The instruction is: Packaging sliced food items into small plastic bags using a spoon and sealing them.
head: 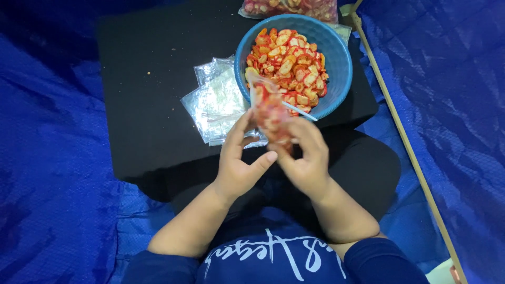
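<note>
I sit on the floor with a blue tarp (52, 158) spread all around me, creased and shiny, and a thin wooden strip (405, 147) running slantwise across it on my right. In front of my knees is a low black board (147, 94), speckled with a few crumbs. On it, near the far right edge, stands a blue bowl (336, 58) heaped with red and yellow sliced snacks (286, 60). Just left of the bowl lies a loose stack of clear plastic bags (218, 100), flat and overlapping. Beyond the bowl, at the top edge, I can see part of a filled bag of the same snacks (289, 8).

Between my hands I hold a small clear bag (271, 113), partly filled with the snacks, standing upright just in front of the bowl's near rim, its open top leaning toward the bowl. My left hand (239, 160) is curled around its left side, thumb pointing right and touching the bag's lower end. My right hand (305, 155) is pinching the bag from the right, fingers closed over its bottom part. The two hands almost meet beneath it, above my lap and the near edge of the board.
</note>
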